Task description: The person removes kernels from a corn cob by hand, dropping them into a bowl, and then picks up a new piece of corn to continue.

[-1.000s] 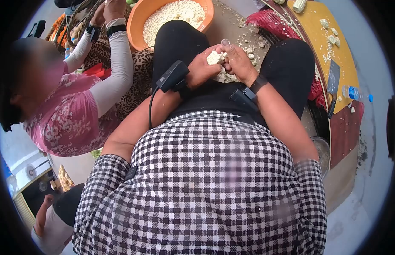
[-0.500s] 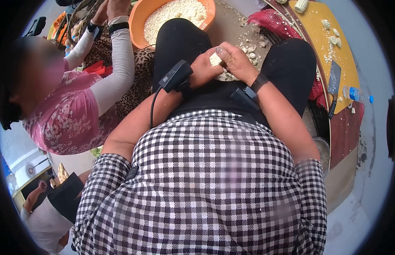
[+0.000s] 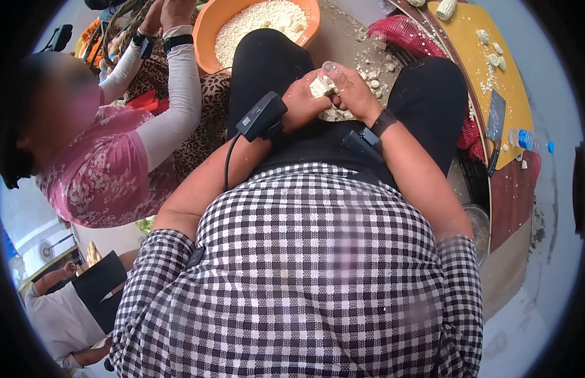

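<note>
A piece of white corn cob (image 3: 319,87) with pale kernels is between my two hands, above my lap. My left hand (image 3: 299,103) wraps round it from the left. From the other side, my right hand (image 3: 354,93) is closed against the cob, its thumb at the upper end and its fingers curled under. The hands partly cover the cob. Loose white kernels and bits (image 3: 336,114) lie just below them, between my thighs. An orange basin (image 3: 312,25) full of white kernels stands beyond my left knee.
On the right, a yellow board (image 3: 516,82) bears cob pieces, a cleaver (image 3: 496,116) and a plastic bottle (image 3: 527,140). Red mesh (image 3: 409,34) and scattered kernels lie on the floor ahead. A co-worker in a pink top (image 3: 107,164) sits close at left; another person (image 3: 69,315) is behind.
My right thumb has risen off the cob's face, and more of the kernels show between my hands. The person behind at left has shifted. The basin stays where it was.
</note>
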Demonstrator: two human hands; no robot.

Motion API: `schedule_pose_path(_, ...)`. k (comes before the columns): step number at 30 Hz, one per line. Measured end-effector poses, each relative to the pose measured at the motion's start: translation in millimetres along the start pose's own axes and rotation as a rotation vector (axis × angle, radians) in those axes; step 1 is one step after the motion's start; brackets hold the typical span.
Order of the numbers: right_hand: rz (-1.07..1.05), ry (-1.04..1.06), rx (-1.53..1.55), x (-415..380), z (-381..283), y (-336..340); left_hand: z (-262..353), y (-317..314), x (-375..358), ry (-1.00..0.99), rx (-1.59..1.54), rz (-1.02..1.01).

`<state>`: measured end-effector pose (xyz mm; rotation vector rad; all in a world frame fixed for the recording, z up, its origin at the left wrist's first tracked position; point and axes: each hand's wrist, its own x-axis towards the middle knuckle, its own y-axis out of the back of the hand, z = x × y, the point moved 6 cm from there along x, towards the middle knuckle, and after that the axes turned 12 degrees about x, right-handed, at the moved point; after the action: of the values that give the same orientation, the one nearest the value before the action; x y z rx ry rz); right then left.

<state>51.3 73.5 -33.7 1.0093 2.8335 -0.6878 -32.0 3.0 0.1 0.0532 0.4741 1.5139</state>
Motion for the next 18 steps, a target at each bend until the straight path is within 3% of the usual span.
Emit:
schedule_pose_path(3,-0.063,0.056,-0.143,2,2,-4,-13,-1,9,-0.053,0.058,0.03)
schedule_pose_path(6,-0.055,0.034,-0.151,3,7,-2,-23,2,2,0.016,0.06,0.174)
schedule_pose_path(9,-0.058,-0.106,0.064,1,14,0,-14,7,-4,0.016,0.173,0.189)
schedule_pose_path(12,-0.04,-0.132,0.144,1,13,-1,5,6,-10,-0.016,0.143,0.108)
schedule_pose_path(18,-0.015,-0.156,0.221,-2,8,-4,-1,3,-10,-0.031,0.253,0.174)
